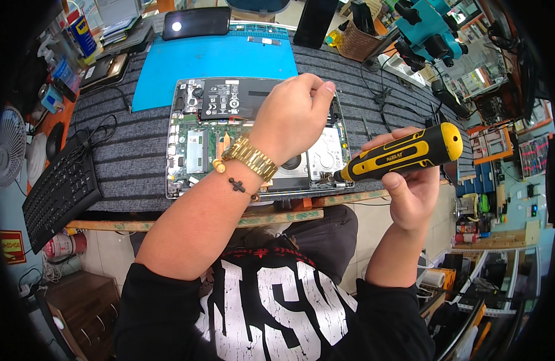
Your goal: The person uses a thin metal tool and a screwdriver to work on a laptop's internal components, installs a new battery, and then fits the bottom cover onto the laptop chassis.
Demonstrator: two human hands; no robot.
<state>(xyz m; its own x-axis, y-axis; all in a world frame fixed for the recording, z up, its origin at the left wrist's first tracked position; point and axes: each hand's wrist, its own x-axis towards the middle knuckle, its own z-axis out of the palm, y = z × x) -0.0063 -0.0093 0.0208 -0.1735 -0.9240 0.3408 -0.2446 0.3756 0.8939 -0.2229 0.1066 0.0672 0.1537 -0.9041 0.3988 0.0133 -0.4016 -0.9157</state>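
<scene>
An opened laptop (197,150) lies face down, showing its black battery (229,102), green circuit board and a silver drive (325,150) at the right. My left hand (292,114) reaches over the battery's right part, fingers curled and pinched near the top right corner; what they hold, if anything, is hidden. A gold watch and bead bracelets are on that wrist. My right hand (410,192) grips a yellow and black electric screwdriver (401,150), held tilted with its tip at the lower right of the laptop, by the drive.
A blue mat (169,60) with a phone (196,23) lies behind the laptop on a ribbed grey mat (121,162). A black keyboard (55,192) and fan (10,141) are left. A teal microscope (428,33), basket (355,36) and cables stand at the back right.
</scene>
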